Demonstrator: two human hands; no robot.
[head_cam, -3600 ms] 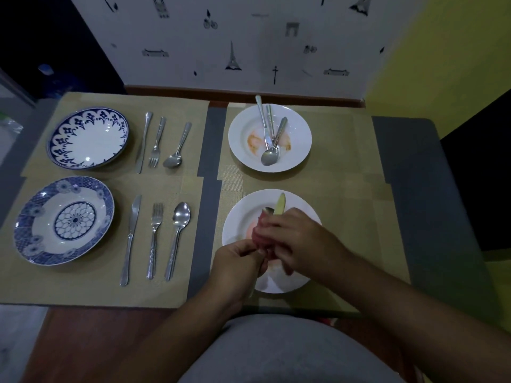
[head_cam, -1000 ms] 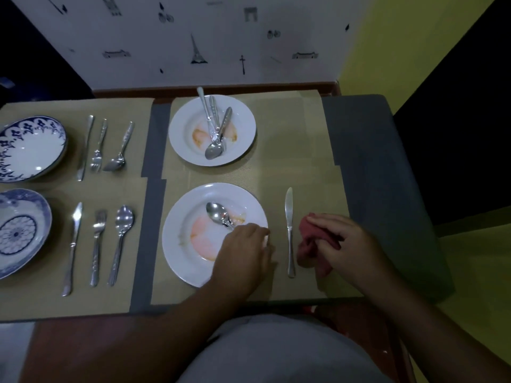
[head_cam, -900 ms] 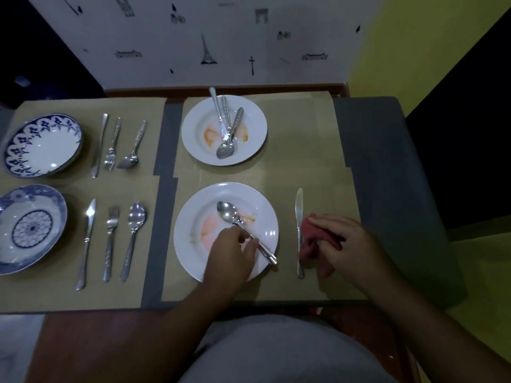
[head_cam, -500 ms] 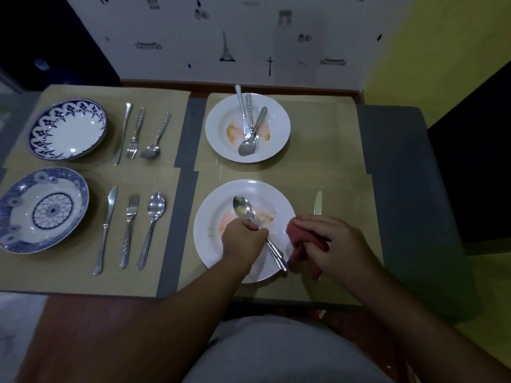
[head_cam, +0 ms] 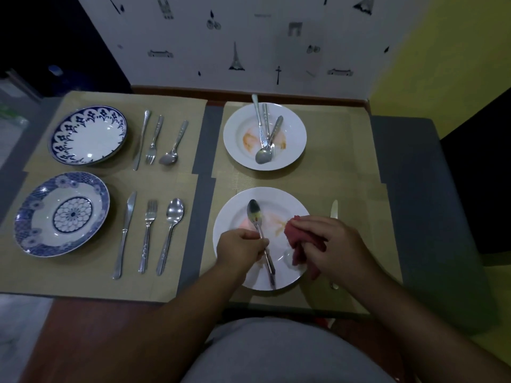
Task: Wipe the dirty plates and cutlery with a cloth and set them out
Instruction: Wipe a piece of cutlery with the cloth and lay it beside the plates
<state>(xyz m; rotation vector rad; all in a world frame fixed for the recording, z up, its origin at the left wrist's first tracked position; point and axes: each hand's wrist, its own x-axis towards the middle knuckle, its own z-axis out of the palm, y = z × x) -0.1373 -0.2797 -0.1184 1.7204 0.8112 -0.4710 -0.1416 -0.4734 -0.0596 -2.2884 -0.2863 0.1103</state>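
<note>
1. Near white plate (head_cam: 287,200): sits on the near right placemat (head_cam: 356,217), straight in front of the person. Orange-pink smears on its floor.
2. Spoon (head_cam: 254,212): above that plate, bowl face up at the far side with residue in it, handle running back toward the near rim. Can't tell if the bowl touches the plate.
3. Left hand (head_cam: 240,247): fingers curled tight and clamped on the spoon handle about mid-length, over the plate's left half.
4. Right hand (head_cam: 336,244): fingers curled round a bunched red cloth (head_cam: 300,236). Cloth is over the plate's right half, near the spoon and apart from it.
5. Knife (head_cam: 334,210): on the mat just right of the near plate, tip pointing away from the person, middle hidden under the right hand.
6. Far white plate (head_cam: 300,128): on the far right mat. Holds a cutlery pile (head_cam: 265,134) of knife, fork and spoon, handles pointing away, spoon bowl nearest. Orange smears on both sides of the pile.
7. Far blue plate (head_cam: 88,135) and near blue plate (head_cam: 62,214): on the left mats. Beside each, to its right on the mat, a knife-fork-spoon row: far row (head_cam: 155,139), near row (head_cam: 148,230), pieces side by side and apart.
</note>
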